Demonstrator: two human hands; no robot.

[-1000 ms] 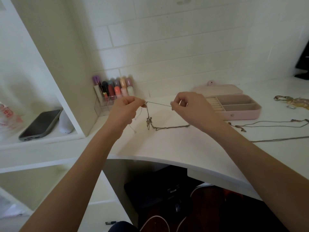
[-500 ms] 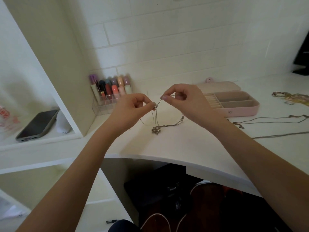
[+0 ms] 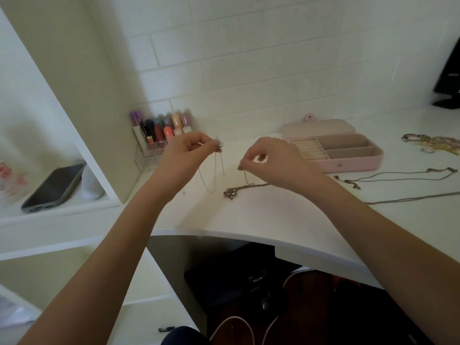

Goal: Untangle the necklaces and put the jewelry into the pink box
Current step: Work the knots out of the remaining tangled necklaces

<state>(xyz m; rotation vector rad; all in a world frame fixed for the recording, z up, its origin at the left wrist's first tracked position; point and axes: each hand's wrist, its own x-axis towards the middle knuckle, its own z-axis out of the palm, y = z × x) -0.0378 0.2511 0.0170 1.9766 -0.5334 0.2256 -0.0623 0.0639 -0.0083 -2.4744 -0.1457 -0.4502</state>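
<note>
My left hand [image 3: 187, 151] pinches a thin silver necklace [image 3: 211, 180] by its top, and the chain hangs in a loop down to the white desk [image 3: 273, 215]. My right hand [image 3: 270, 159] pinches a darker chain [image 3: 245, 188] whose pendant cluster lies on the desk between my hands. The pink box [image 3: 353, 163] stands open just right of my right hand, its lid folded back and its compartments showing nothing inside. Further right, two long chains [image 3: 398, 176] lie stretched on the desk.
A clear organiser of lipsticks [image 3: 161, 135] stands against the wall behind my left hand. A phone [image 3: 53, 188] rests on the left shelf. Gold jewelry [image 3: 433, 143] lies at the far right, and a dark object [image 3: 448, 78] stands at the right edge.
My hands have drawn apart. The silver necklace now hangs free from my left hand, separate from the darker chain, which my right hand has lowered toward the desk.
</note>
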